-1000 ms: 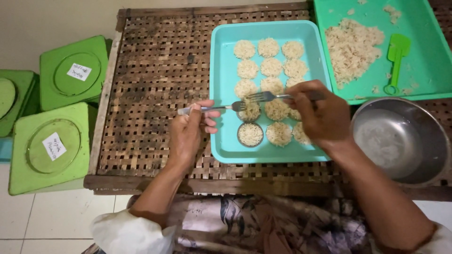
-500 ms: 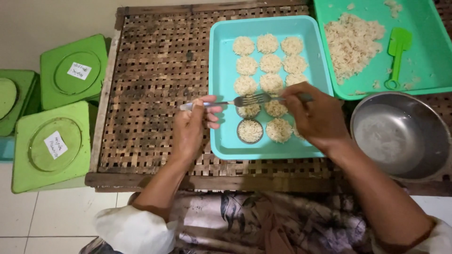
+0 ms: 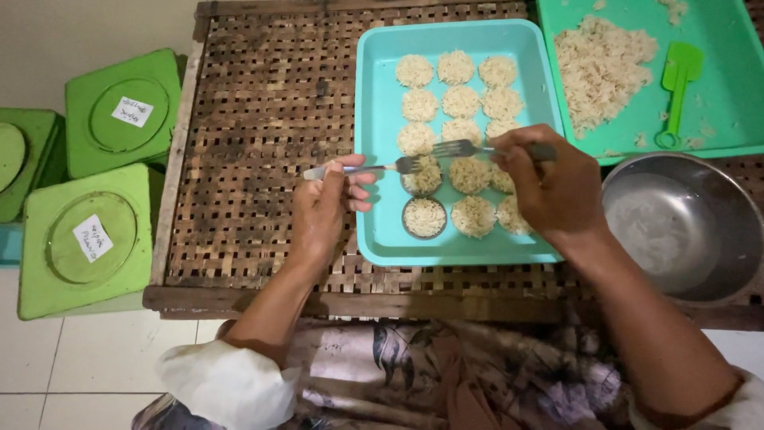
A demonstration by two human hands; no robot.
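My left hand (image 3: 322, 209) grips a metal fork (image 3: 374, 168) whose tines reach over a noodle round in the light blue tray (image 3: 382, 135). My right hand (image 3: 553, 187) holds a second fork (image 3: 461, 148), tines pointing left just above the rounds. Several flat pale noodle rounds (image 3: 455, 68) lie in rows in the tray. One round sits inside a small metal ring mould (image 3: 424, 217) near the tray's front edge, just below the left fork's tines.
A green tray (image 3: 732, 95) at the back right holds a heap of loose noodles (image 3: 601, 68) and a green plastic spatula (image 3: 676, 87). A steel bowl (image 3: 680, 231) stands at the right. Green lidded square containers (image 3: 83, 239) stand left of the woven bamboo table (image 3: 263, 143).
Both forks have shifted slightly over the front rows of rounds; the right fork moved a little upward and left. The ring mould has stayed in place.
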